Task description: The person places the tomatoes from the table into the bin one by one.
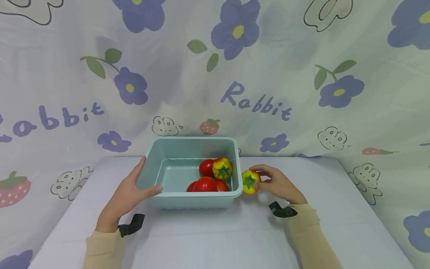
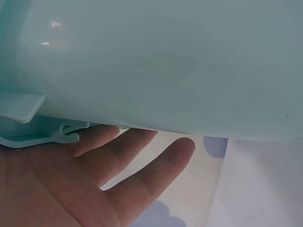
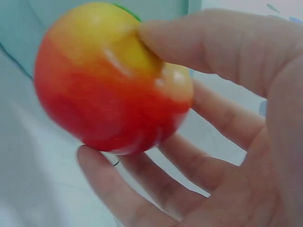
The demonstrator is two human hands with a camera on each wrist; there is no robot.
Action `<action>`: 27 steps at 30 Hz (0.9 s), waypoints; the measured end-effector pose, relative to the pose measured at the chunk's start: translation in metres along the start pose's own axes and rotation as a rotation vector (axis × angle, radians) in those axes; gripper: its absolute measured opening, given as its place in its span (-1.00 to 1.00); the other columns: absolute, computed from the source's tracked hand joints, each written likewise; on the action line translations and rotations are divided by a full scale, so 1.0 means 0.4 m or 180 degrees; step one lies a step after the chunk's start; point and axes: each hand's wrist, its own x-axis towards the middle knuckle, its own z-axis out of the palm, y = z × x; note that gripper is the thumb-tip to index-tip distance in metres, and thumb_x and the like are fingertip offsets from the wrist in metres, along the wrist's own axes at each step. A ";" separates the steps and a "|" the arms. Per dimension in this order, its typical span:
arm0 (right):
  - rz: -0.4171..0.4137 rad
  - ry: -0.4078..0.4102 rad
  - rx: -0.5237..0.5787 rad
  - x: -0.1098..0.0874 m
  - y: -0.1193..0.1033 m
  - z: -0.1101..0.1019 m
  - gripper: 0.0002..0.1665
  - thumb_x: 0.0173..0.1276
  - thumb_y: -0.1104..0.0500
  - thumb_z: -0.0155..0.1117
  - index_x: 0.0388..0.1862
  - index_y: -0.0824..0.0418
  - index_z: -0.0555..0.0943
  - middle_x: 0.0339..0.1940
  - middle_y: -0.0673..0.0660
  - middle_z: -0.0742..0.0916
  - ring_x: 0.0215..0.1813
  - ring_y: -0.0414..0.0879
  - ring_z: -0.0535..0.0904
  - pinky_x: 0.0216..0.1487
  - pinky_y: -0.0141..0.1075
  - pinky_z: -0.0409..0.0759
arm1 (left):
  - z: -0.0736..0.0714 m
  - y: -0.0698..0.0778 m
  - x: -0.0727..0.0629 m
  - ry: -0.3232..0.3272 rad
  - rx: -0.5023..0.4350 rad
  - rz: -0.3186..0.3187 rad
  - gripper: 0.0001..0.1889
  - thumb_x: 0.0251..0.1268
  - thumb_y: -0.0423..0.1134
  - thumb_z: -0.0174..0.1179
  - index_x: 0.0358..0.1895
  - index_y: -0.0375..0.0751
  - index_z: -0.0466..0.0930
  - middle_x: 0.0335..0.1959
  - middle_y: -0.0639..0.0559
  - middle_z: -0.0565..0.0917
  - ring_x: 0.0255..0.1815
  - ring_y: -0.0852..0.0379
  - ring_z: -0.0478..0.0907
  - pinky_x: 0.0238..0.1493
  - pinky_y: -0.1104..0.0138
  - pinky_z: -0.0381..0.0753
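Note:
A pale blue-green plastic bin point(image 1: 191, 203) stands on the table in the head view. My left hand point(image 1: 125, 194) grips its left end, thumb over the front-left rim and the other fingers along the outer side; the left wrist view shows those fingers point(image 2: 156, 172) by the bin's wall. My right hand point(image 1: 279, 185) holds a yellow-and-red tomato point(image 1: 248, 182) with a green star-shaped top, just outside the bin's right wall. In the right wrist view, thumb and fingers surround this tomato point(image 3: 109, 94). Inside the bin's right half lie another yellow-and-red tomato point(image 1: 222, 168) and several red ones point(image 1: 205, 184), partly hidden by the front wall.
A white cloth covers the table point(image 1: 208, 239). Behind it hangs a printed curtain point(image 1: 188, 82) with purple flowers, rabbits and strawberries. Black devices are strapped at the left wrist point(image 1: 131, 225) and the right wrist point(image 1: 283, 210).

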 end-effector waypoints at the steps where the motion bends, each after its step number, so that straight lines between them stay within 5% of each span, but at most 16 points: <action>1: -0.0025 0.0054 0.0011 0.000 -0.003 -0.002 -0.41 0.27 0.20 0.48 0.28 0.11 0.56 0.26 0.09 0.63 0.26 0.16 0.51 0.17 -0.14 0.63 | 0.000 0.000 0.000 0.0001 -0.0005 -0.0002 0.20 0.22 0.13 0.39 0.65 0.07 -0.40 0.66 -0.13 -0.20 0.60 -0.39 -0.17 0.35 -0.44 0.03; 13: -0.0125 0.0713 0.0121 -0.020 -0.050 -0.023 -0.39 0.30 0.22 0.47 0.32 0.16 0.53 0.29 0.13 0.59 0.31 0.12 0.47 0.09 -0.40 0.63 | 0.000 0.002 -0.001 0.0015 -0.0065 0.0036 0.20 0.22 0.10 0.40 0.65 0.03 -0.39 0.66 -0.13 -0.19 0.60 -0.38 -0.18 0.36 -0.43 0.02; 27: -0.0484 0.1182 0.0236 -0.032 -0.092 -0.016 -0.38 0.31 0.33 0.43 0.34 0.24 0.49 0.29 0.14 0.58 0.26 -0.10 0.51 0.09 -0.43 0.62 | 0.004 -0.005 -0.001 0.0046 -0.0057 0.0086 0.20 0.21 0.10 0.41 0.65 -0.02 -0.37 0.66 -0.13 -0.18 0.60 -0.37 -0.17 0.37 -0.43 0.02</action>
